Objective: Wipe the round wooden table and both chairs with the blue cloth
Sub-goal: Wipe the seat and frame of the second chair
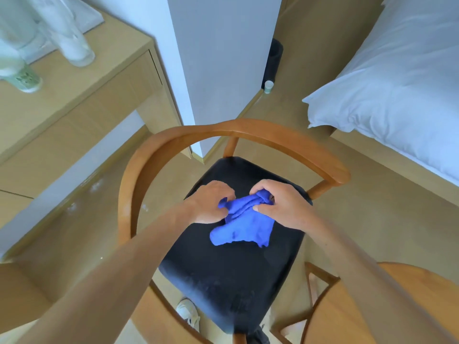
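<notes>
Bedroom floor of pale wood is showing all round a chair with a curved wooden back and a black seat, over which both hands are working. The left hand is curling its fingers onto one bunched end of the cloth, and the right hand is pinching the other gathered end between thumb and fingers. Between them the blue cloth is hanging loose just above the seat; whether its lower edge is touching the cushion cannot be told. Holding it at two ends like this looks like refolding or bunching it into a pad, probably to present a fresh face before wiping the seat or frame. To the near right the table is showing only its rounded edge, close beside the chair. Further out, a desk is standing to the left with pale bottles on it, and a bed with white bedding is lying to the right.
</notes>
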### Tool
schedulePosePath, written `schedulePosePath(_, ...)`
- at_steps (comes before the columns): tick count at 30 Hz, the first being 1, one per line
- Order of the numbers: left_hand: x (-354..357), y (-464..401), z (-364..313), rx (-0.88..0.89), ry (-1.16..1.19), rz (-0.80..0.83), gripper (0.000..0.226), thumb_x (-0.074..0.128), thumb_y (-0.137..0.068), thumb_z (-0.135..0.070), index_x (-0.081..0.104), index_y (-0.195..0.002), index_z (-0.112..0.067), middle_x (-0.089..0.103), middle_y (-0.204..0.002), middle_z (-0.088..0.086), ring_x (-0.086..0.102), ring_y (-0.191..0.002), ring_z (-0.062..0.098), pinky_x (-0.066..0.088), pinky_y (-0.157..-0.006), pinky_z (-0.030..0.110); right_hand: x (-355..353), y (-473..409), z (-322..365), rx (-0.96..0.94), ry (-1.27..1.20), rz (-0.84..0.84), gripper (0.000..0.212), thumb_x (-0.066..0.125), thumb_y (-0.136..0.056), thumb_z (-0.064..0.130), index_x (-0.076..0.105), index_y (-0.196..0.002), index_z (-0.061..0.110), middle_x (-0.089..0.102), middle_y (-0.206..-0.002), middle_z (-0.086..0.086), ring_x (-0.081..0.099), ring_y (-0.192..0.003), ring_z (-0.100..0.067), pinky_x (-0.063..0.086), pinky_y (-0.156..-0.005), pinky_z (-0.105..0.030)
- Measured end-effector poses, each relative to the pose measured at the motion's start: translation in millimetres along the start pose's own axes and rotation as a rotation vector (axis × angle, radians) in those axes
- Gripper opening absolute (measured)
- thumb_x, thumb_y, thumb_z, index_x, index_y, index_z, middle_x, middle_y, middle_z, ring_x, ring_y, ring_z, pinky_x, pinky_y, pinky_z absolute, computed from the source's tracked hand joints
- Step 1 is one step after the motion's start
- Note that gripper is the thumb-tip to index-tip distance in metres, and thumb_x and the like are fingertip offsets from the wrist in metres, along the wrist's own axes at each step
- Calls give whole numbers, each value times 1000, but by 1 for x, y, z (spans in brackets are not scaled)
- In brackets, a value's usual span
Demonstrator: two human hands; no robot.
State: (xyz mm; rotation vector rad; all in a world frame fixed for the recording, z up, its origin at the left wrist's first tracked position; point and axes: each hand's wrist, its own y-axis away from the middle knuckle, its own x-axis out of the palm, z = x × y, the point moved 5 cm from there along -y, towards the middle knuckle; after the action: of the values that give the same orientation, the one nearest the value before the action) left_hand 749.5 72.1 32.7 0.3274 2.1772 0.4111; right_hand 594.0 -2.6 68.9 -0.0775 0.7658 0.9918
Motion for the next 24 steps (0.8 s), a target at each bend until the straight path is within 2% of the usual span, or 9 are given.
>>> schedulePosePath(4, -47, 13, -14, -54, 53, -78, 10, 49, -82, -11, 51, -86, -19, 55, -81, -1, 51, -78, 22, 41, -67, 33, -36, 8, 22, 49, -3, -34, 25, 64, -83, 7, 58, -99, 26, 55, -87, 19, 51, -76, 10, 37, -64, -6)
schedulePosePath(7, -78, 22, -30, -26, 36, -143, 12, 45, -86, -9, 45, -87, -21, 48, -66, -7, 45, -63, 13, 31, -55, 25, -65, 17, 42, 29, 3, -103, 21, 62, -81, 1, 60, -96, 16, 60, -89, 6, 52, -74, 13, 38, -65, -1)
schedulePosePath(9, -96, 25, -42, 16, 18, -195, 12, 44, -89, -9, 46, -92, -20, 49, -66, -8, 45, -63, 13, 31, -57, 26, -84, 21, 58, 14, 39, -153, 23, 63, -79, 3, 59, -93, 20, 60, -86, 12, 51, -73, 12, 37, -63, 1)
schedulePosePath(11, -112, 29, -55, 59, 28, -238, 11, 45, -92, -11, 51, -101, -16, 56, -76, -4, 48, -70, 15, 33, -64, 26, -102, 23, 72, 9, 56, -183, 24, 64, -77, 3, 57, -89, 23, 56, -74, 21, 50, -67, 9, 37, -59, -2)
schedulePosePath(12, -121, 32, -60, 75, 32, -255, 12, 46, -94, -12, 52, -103, -17, 57, -80, -5, 49, -72, 14, 33, -65, 21, -110, 25, 78, 7, 55, -191, 23, 64, -76, 3, 56, -87, 21, 54, -69, 23, 49, -63, 7, 37, -57, -4)
schedulePosePath(15, -146, 41, -73, 89, 38, -284, 14, 46, -95, -18, 50, -97, -31, 54, -78, -20, 50, -72, 2, 34, -62, 7, -129, 28, 92, 0, 16, -219, 19, 65, -79, 3, 53, -83, 18, 51, -68, 17, 48, -60, 4, 39, -59, -9)
schedulePosePath(19, -169, 51, -77, 76, 58, -327, 5, 50, -94, -27, 54, -91, -26, 61, -80, -8, 54, -74, 11, 35, -62, 14, -150, 33, 118, -41, -36, -283, 17, 64, -83, 5, 53, -84, 18, 52, -75, 11, 48, -62, 5, 39, -56, -6)
schedulePosePath(22, -171, 62, -73, 59, 114, -304, 14, 56, -90, -35, 50, -84, -46, 62, -78, -24, 56, -75, -6, 35, -62, 9, -159, 36, 141, -102, -71, -298, 20, 63, -84, 5, 52, -85, 22, 53, -77, 10, 49, -64, 3, 40, -59, -10)
schedulePosePath(24, -165, 70, -73, 26, 105, -242, 27, 59, -84, -37, 48, -89, -61, 60, -80, -35, 55, -78, -13, 36, -65, 9, -159, 37, 154, -127, -89, -267, 19, 62, -85, 4, 53, -86, 22, 57, -82, 6, 54, -72, -5, 45, -65, -19)
